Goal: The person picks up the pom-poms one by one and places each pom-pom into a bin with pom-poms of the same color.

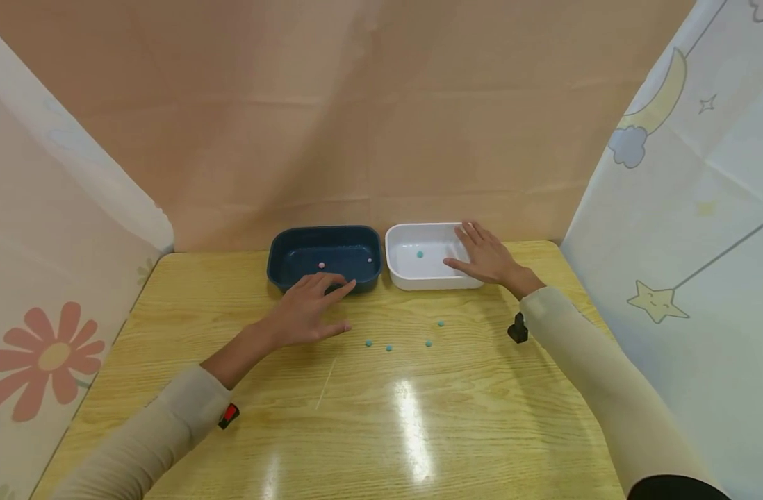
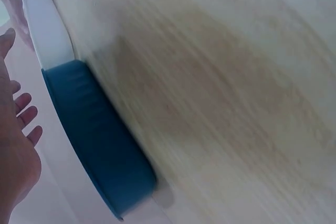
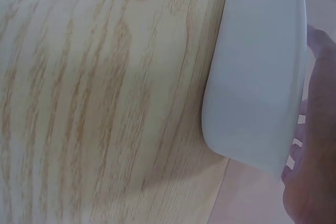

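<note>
In the head view my left hand (image 1: 306,311) hovers at the front edge of a dark blue rectangular tub (image 1: 294,239), fingers spread and nothing in them. Two small pink beads (image 1: 322,265) lie inside that tub. Beside it stands a white tub (image 1: 413,283) with one small teal bead (image 1: 420,254) on its floor. My right hand (image 1: 489,260) reaches over the white tub's right end, its fingers extended and apart, holding nothing. Several more teal beads (image 1: 428,344) are scattered on the table in front of the tubs. The left wrist view shows the blue tub (image 2: 100,135) below the left fingers.
The wooden table (image 1: 356,417) carries both tubs at its far edge, close to a plain tan backdrop (image 1: 369,125). Printed white sheets (image 1: 700,208) close off the left and right sides. Light glares on the tabletop near the front.
</note>
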Motion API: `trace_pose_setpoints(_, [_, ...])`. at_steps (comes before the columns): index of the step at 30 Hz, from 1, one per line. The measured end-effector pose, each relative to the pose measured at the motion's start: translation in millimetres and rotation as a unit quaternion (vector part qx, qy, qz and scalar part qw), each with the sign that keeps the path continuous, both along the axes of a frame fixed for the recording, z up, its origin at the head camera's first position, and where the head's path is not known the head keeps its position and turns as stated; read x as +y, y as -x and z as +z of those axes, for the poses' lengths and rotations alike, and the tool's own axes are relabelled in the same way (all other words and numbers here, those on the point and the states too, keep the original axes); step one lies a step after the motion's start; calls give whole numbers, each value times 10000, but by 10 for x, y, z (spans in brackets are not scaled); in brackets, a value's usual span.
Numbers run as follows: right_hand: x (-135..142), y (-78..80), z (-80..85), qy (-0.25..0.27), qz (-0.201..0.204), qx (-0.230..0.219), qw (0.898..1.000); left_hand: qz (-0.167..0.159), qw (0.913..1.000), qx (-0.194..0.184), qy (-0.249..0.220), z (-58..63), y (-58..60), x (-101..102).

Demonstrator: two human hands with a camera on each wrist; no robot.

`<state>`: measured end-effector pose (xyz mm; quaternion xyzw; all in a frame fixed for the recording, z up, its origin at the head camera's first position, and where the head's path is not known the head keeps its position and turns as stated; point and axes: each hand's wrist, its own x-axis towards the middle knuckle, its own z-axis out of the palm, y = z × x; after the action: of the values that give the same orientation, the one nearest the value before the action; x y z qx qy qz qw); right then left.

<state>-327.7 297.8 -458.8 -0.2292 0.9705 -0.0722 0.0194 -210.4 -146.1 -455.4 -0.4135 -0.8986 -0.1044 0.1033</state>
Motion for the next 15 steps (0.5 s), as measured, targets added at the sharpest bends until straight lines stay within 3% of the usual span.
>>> trace_pose_setpoints(10, [-1,-5,-3,157,-83,-44,9998,-199,9982,-522,196,-144,-82,110])
trace_pose_setpoints(15, [4,6,-22,172,-80,-18,9998,-440,9983,-372,103,-222,-94,152])
